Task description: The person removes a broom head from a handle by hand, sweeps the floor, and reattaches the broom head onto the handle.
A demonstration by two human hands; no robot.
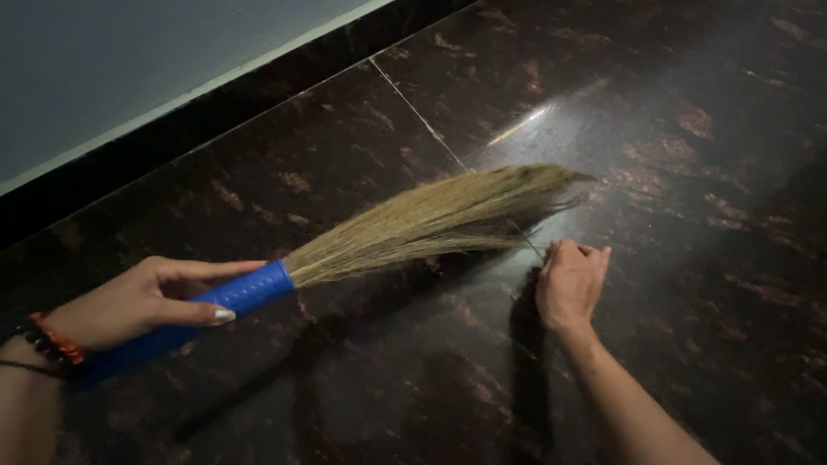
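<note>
A soft grass broom point(362, 245) is held low over a dark floor point(689, 215). The broom lies almost flat, with its blue handle point(233, 297) on the left and its dry, yellow bristles point(457, 215) fanned out to the right and a little farther away.

The handle is gripped by the left hand point(142, 301), at the near left. The fingers are wrapped around the blue part and the thumb is laid along its near side, so the hand is closed on the handle. Beads in black and orange point(52, 340) are worn on that wrist.

The right hand point(568, 280) is seen near the middle of the scene, just under the tips of the bristles. Its fingers are curled down and pinched together at the floor. A thin stalk from the broom is seen running down to the fingertips, but it cannot be told for sure if something is held in them. The right forearm is stretched back to the near right corner.

The floor is made of big shiny stone tiles, dark with brown spots. A thin pale line point(422, 116) between two tiles is seen running far to near, just behind the broom. A bright shine is seen on the tile at the far right. At the far left, a pale wall point(129, 60) is met by the floor, with a dark strip along its foot.
</note>
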